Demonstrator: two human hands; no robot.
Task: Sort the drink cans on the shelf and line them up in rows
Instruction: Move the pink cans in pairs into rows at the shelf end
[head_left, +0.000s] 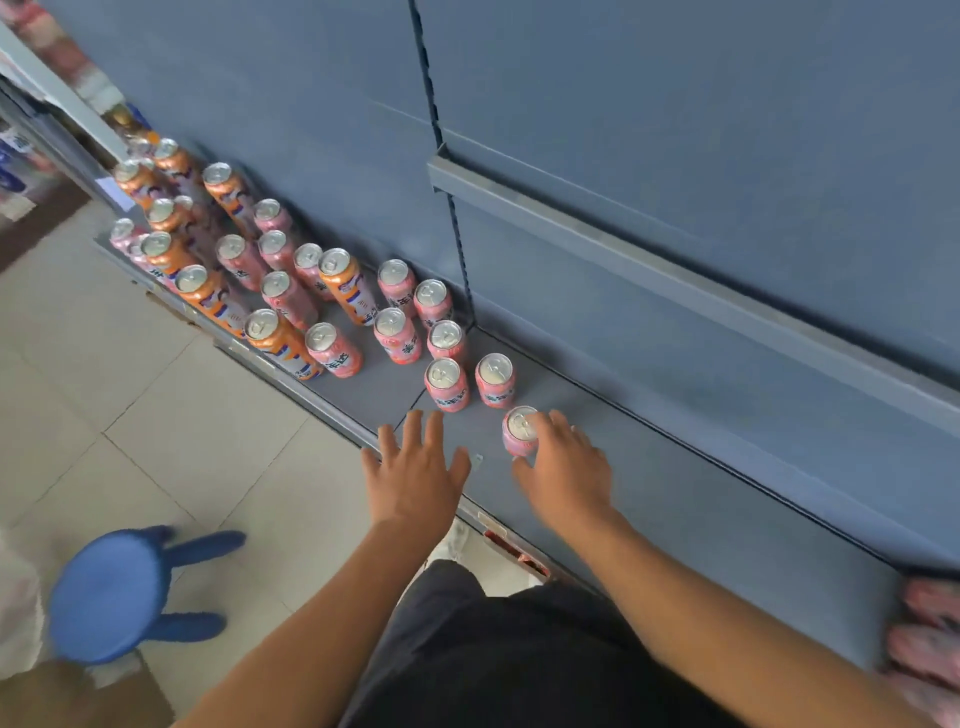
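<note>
- Head view: I see the right hand (566, 467) grasping a short pink aluminium drink can (519, 434), fingers curled over its top and side. The can stands upright on the grey-blue metal shelf board (701, 509), near the front lip.
- Left hand (415, 467) is released, fingers spread and holding nothing, over the shelf's front metal edge strip (322, 408), just left of the held can.
- Two more pink cans, a front pair (447, 383), stand side by side just behind the hands, apart from the held one.
- Behind and left of them, further pink cans run in a loose double file (415, 306) toward the back panel.
- Tall orange cans (345, 285) are mixed with pink ones further left, crowded, some right at the front edge.
- Open room: bare shelf board stretches right of the held can up to blurred pink packs (924, 623) at the frame's right edge.
- The grey-blue back panel (675, 104) carries a slanted horizontal metal rail (675, 254) above that bare stretch.
- A round blue plastic stool (109, 597) stands on the pale tiled floor (156, 415), well clear of the shelf.
</note>
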